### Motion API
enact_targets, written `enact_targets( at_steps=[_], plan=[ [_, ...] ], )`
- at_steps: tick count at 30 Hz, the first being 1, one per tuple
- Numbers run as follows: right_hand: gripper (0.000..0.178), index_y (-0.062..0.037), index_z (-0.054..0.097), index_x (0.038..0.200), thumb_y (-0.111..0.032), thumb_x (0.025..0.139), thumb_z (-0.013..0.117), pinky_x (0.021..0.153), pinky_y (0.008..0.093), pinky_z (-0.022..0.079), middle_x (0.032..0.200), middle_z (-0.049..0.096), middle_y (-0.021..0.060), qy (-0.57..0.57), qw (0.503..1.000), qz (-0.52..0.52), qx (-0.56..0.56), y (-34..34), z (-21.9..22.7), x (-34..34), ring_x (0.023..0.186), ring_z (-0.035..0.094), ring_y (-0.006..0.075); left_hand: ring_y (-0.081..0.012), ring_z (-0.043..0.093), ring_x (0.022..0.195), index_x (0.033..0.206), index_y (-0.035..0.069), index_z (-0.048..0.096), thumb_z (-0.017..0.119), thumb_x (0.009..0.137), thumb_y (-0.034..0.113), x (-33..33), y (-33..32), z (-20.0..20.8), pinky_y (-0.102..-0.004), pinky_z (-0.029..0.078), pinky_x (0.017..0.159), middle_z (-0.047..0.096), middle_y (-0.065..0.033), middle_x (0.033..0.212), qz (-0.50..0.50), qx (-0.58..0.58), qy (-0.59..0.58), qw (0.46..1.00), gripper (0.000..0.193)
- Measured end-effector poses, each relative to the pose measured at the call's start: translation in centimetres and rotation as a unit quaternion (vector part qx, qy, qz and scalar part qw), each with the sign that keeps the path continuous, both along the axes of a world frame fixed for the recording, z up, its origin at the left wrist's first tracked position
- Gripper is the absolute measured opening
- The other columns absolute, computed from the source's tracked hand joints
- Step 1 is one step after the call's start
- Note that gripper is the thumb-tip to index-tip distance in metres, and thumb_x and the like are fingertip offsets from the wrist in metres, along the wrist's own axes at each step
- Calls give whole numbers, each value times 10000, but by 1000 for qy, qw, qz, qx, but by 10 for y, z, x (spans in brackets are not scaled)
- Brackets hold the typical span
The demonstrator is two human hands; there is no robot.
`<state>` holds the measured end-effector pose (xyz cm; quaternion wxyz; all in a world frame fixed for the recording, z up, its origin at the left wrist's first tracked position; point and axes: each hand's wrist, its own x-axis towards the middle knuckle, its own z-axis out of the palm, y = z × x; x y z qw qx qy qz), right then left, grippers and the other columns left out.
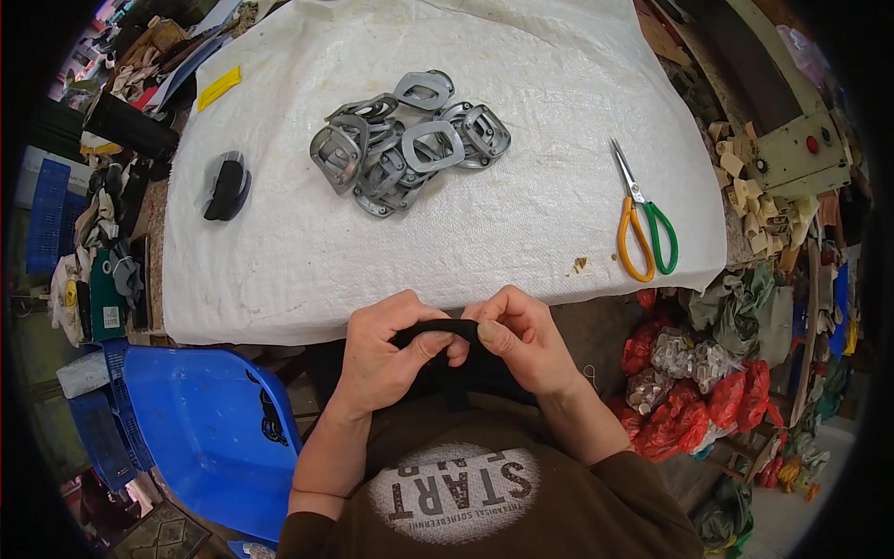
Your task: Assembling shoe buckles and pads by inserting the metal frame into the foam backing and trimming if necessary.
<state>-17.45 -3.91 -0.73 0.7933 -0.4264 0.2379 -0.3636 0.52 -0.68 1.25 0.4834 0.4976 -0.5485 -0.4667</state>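
A black, soft-looking curved strip is stretched between my two hands, just off the table's near edge. My left hand pinches its left part, with the thumb lying along the underside. At the other end, my right hand pinches it between thumb and fingers. What kind of piece it is, I cannot tell. Beyond my hands, a loose pile of grey oval buckle-like frames lies on the white-covered table. To its left sits a small black item in clear wrapping.
Scissors with orange and green handles lie on the table's right. A yellow strip is at the far left. A blue tub with a black coil stands lower left. Red and clear bags are piled lower right, below a control box.
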Motion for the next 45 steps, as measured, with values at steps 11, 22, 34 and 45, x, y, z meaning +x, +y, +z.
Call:
enact_targets(
  at_steps=[11,22,34,45],
  plan=[
    [143,-16,479,888,-146,902,536,625,284,480,791,573,102,-47,991,40,115,1,-7,0,720,562,178,-130,494,565,809,44,677,723,694,44,-12,1,5,-238,405,511,566,-29,634,-27,-134,-80,987,124],
    [185,-8,476,959,-176,910,534,727,354,475,899,575,141,-11,999,17,-46,-1,-7,-3,717,586,201,-114,533,603,856,14,654,707,734,68,-3,-1,5,-233,420,545,625,-51,682,-18,-29,-81,996,144],
    [145,-42,473,911,-172,908,536,740,351,474,859,576,145,-136,986,-74,60,8,-8,13,706,596,222,-60,507,630,851,-19,600,654,832,115,-14,9,-17,-196,392,551,587,-23,752,73,47,238,967,146],
    [186,-34,469,912,-202,906,547,627,268,449,847,574,113,-232,970,11,71,7,-7,10,645,553,161,-90,529,650,808,-17,569,626,847,98,-17,6,-10,-213,410,585,575,-37,750,6,36,251,967,134]
  ],
)
